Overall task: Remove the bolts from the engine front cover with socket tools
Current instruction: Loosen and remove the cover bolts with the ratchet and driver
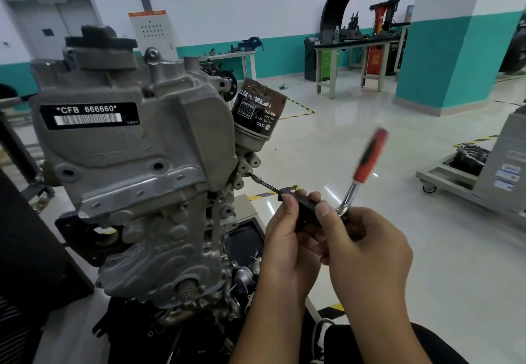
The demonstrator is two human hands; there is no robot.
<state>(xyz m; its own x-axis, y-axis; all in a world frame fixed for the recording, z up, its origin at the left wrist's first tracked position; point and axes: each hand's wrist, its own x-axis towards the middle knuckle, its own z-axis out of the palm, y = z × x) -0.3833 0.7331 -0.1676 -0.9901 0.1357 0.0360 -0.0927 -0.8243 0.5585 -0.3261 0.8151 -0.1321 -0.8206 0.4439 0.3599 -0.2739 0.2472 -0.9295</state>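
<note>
Starting at nine o'clock, the engine front cover [128, 141] fills the left of the view, its grey casting carrying the black label and several empty bolt holes. Toward the centre, at its right edge, a slim extension bar [263, 183] runs from a small boss under the oil filter [257, 108] down toward four o'clock, and its socket end appears seated on a bolt [250, 174] there, though the bolt head itself is too small to make out. Next comes the left hand [287, 238], whose fingers [289, 202] pinch the black body at the near end of the bar. At three o'clock from it, the right hand [367, 252] curls round the same joint, where the ratchet handle [365, 164] rises blurred toward one o'clock, its red grip apparently mid-swing. To do this step well, I judge the left hand should keep the bar in line with the bolt so the socket cannot slip off, while the right works the handle in short, even swings.
</note>
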